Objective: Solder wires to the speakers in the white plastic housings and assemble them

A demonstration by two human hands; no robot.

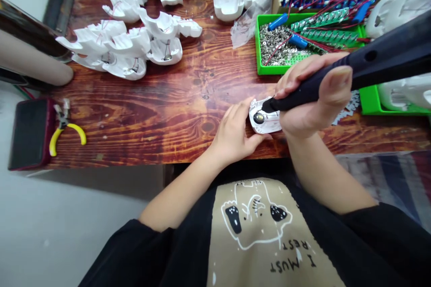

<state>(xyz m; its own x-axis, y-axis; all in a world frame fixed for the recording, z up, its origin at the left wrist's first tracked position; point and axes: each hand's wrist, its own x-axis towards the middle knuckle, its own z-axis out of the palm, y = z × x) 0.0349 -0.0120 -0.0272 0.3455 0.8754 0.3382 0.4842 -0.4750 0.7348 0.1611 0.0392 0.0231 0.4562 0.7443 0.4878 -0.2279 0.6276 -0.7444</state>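
Note:
My left hand [234, 132] is closed around the left side of a white plastic shell [269, 125] on the wooden table, with fingers behind it and thumb in front. Inside the shell sits a small round dark part with a brass-coloured centre [259, 118], with thin wires beside it. Wrapped in my right hand [310, 107] is a black electric screwdriver [303, 92], slanting up to the right. Its tip reaches into the shell; the exact contact point cannot be made out. My right hand hides the shell's right end.
Behind the shell stands a green tray [258, 54] with small screws, green circuit boards and blue wired parts. More white shells [128, 45] crowd the back left. Yellow-handled pliers [62, 128] and a phone [30, 132] lie far left. Another green tray [368, 101] is at right.

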